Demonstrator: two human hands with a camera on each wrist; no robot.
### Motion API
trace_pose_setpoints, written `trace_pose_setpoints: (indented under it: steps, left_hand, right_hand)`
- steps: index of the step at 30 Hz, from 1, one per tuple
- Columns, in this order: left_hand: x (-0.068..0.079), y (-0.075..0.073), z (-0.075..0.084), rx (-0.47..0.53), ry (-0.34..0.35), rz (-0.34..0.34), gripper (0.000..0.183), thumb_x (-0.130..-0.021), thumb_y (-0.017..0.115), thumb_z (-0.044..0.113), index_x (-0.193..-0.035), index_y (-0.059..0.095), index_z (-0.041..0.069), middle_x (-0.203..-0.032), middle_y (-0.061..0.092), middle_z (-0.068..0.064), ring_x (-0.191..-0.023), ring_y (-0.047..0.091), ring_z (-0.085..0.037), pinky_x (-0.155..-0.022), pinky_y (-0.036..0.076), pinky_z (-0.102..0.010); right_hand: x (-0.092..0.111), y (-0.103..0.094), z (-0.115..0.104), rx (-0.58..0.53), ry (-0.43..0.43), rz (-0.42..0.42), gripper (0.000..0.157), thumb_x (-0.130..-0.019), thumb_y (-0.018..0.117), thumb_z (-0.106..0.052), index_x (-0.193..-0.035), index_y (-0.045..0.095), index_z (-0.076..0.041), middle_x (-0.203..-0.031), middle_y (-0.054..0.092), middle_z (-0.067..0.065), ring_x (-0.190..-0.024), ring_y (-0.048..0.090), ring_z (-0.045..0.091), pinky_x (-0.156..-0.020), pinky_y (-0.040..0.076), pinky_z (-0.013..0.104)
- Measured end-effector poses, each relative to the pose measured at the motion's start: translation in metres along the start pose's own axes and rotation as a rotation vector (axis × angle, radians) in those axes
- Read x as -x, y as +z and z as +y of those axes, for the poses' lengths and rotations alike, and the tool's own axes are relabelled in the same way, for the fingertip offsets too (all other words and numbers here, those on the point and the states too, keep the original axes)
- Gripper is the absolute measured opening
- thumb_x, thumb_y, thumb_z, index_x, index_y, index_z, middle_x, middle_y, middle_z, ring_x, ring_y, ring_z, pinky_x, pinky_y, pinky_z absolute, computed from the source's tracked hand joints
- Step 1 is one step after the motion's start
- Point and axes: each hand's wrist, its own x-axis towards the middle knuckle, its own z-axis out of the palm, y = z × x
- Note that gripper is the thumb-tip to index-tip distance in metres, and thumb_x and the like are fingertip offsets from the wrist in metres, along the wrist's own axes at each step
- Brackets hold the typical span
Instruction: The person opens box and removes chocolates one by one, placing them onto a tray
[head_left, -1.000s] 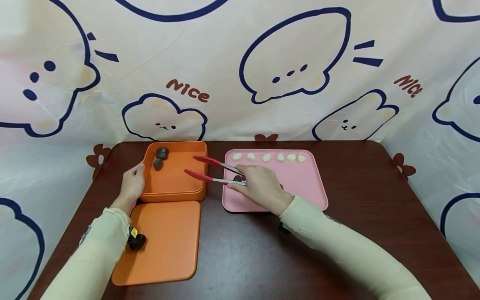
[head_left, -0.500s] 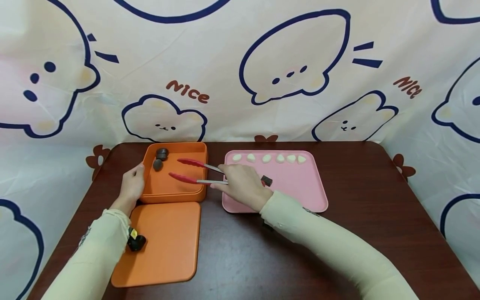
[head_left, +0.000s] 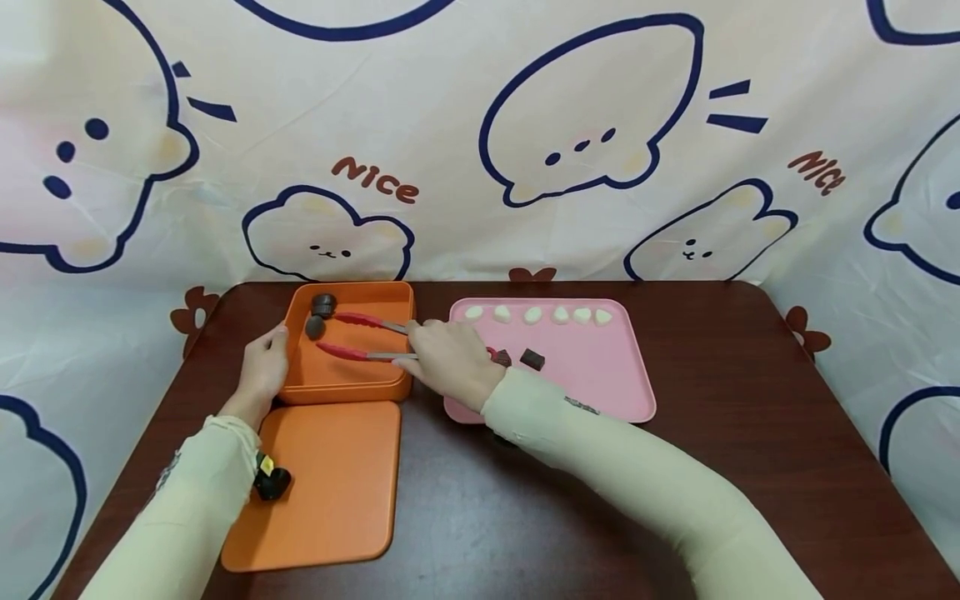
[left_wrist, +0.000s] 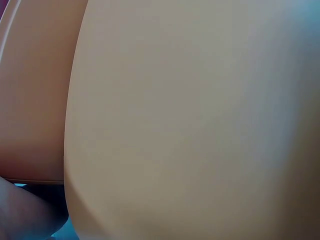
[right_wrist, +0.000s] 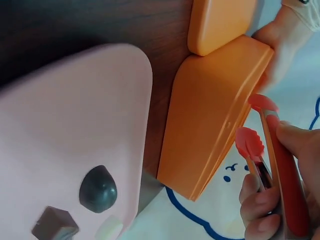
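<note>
My left hand [head_left: 264,367] grips the left wall of an orange box [head_left: 352,392]. Inside the box, at its left, sit dark chocolate-like pieces [head_left: 323,305]. My right hand [head_left: 452,358] holds a pair of tongs [right_wrist: 287,175] with red tips. Their arms stand spread above the box, nothing between them, the tips close to the dark pieces. Right of the box lies a pink tray [head_left: 600,383] with a row of several white pieces [head_left: 532,315] along its far edge. Dark pieces also lie on the tray, among them a square one [head_left: 532,359] and a rounded one [right_wrist: 97,190].
An orange lid [head_left: 330,492] lies flat on the brown table [head_left: 600,517] in front of the box, partly under my left forearm. A black device [head_left: 272,482] shows at the left wrist. Behind the table hangs a printed cloth [head_left: 450,108].
My right hand has moved left with the tongs, from over the tray to over the box, uncovering dark pieces on the tray. The left hand stays at the box.
</note>
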Motion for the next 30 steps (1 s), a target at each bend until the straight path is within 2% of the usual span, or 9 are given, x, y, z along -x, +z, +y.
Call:
trace_pose_setpoints:
  steps: [5, 12, 17, 23, 26, 30]
  left_hand:
    - [0.0, 0.001, 0.0, -0.012, -0.009, 0.011, 0.063, -0.11, 0.014, 0.046, -0.162, 0.012, 0.011, -0.17, 0.011, -0.017, -0.156, 0.012, -0.041, -0.127, 0.016, -0.059]
    - [0.0, 0.001, -0.001, -0.028, 0.0, 0.033, 0.062, -0.11, 0.014, 0.045, -0.162, 0.015, 0.013, -0.169, 0.013, -0.017, -0.156, 0.013, -0.042, -0.127, 0.017, -0.06]
    - [-0.001, -0.001, 0.0, -0.02, 0.002, 0.018, 0.062, -0.11, 0.014, 0.046, -0.162, 0.014, 0.013, -0.17, 0.012, -0.016, -0.156, 0.012, -0.041, -0.127, 0.016, -0.06]
    - [-0.002, -0.002, 0.001, -0.011, 0.006, 0.003, 0.062, -0.11, 0.014, 0.047, -0.162, 0.012, 0.014, -0.17, 0.009, -0.015, -0.157, 0.01, -0.041, -0.127, 0.015, -0.059]
    - [-0.002, -0.001, 0.001, -0.005, 0.003, -0.003, 0.062, -0.11, 0.015, 0.046, -0.162, 0.013, 0.012, -0.17, 0.009, -0.015, -0.157, 0.009, -0.04, -0.127, 0.015, -0.059]
    - [0.0, -0.001, 0.001, -0.008, 0.003, 0.004, 0.062, -0.11, 0.015, 0.045, -0.162, 0.014, 0.011, -0.17, 0.011, -0.015, -0.157, 0.011, -0.04, -0.127, 0.016, -0.059]
  right_hand:
    - [-0.008, 0.002, -0.009, 0.084, -0.047, -0.014, 0.042, -0.098, 0.058, -0.056, -0.103, 0.069, -0.017, -0.083, 0.069, -0.003, -0.062, 0.064, 0.013, -0.05, 0.053, 0.027]
    - [-0.019, 0.003, -0.019, 0.12, -0.069, 0.016, 0.045, -0.099, 0.058, -0.056, -0.112, 0.071, -0.015, -0.082, 0.072, -0.002, -0.061, 0.067, 0.015, -0.051, 0.056, 0.029]
    - [-0.028, 0.003, -0.027, 0.136, -0.091, 0.015, 0.04, -0.099, 0.058, -0.055, -0.097, 0.071, -0.018, -0.079, 0.07, -0.004, -0.067, 0.068, 0.014, -0.057, 0.059, 0.029]
    - [-0.044, 0.007, -0.03, 0.166, -0.061, -0.003, 0.037, -0.098, 0.06, -0.054, -0.089, 0.069, -0.02, -0.072, 0.063, -0.007, -0.062, 0.063, 0.009, -0.054, 0.056, 0.024]
    - [-0.05, 0.01, -0.031, 0.169, -0.043, -0.024, 0.034, -0.098, 0.061, -0.052, -0.092, 0.071, -0.02, -0.075, 0.064, -0.007, -0.065, 0.063, 0.009, -0.056, 0.056, 0.024]
    - [-0.053, 0.011, -0.035, 0.181, -0.071, -0.012, 0.036, -0.099, 0.061, -0.051, -0.103, 0.072, -0.018, -0.083, 0.068, -0.006, -0.071, 0.067, 0.011, -0.062, 0.06, 0.026]
